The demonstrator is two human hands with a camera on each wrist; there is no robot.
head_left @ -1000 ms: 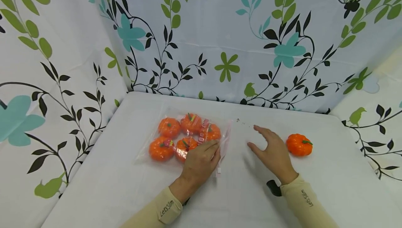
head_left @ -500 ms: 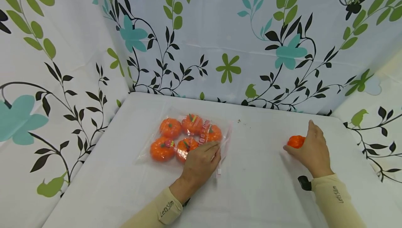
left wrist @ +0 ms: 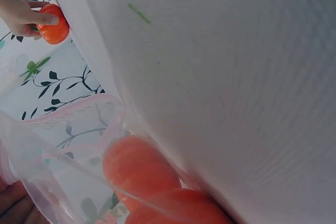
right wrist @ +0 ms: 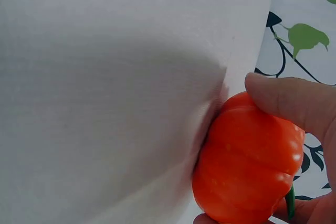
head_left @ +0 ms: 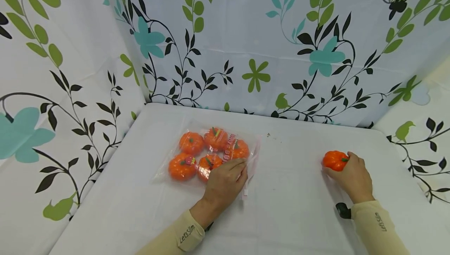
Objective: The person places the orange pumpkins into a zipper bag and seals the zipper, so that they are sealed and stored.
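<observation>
A clear plastic zip bag [head_left: 161, 169] with pink lettering and a pink-edged mouth lies on the left half of the table. Several small orange pumpkins [head_left: 181, 166] with green stems show through it. My left hand [head_left: 225, 180] grips the bag near its mouth, at the right end. In the left wrist view, its curled fingers [left wrist: 20, 203] are at the edge of the raised plastic film. Over on the right, my right hand [head_left: 353, 180] holds a loose orange pumpkin [head_left: 334, 160] between thumb and fingers. The thumb lies across its ribbed side in the right wrist view.
Under everything is a white-covered table [head_left: 281, 200]. A leaf-and-flower printed curtain [head_left: 211, 52] rises at the back and both sides. A white slider [head_left: 245, 193] sits on the bag's near right corner.
My right hand has moved right from beside the bag and taken hold of the loose pumpkin, its fingers closing round it. My left hand stays at the bag.
</observation>
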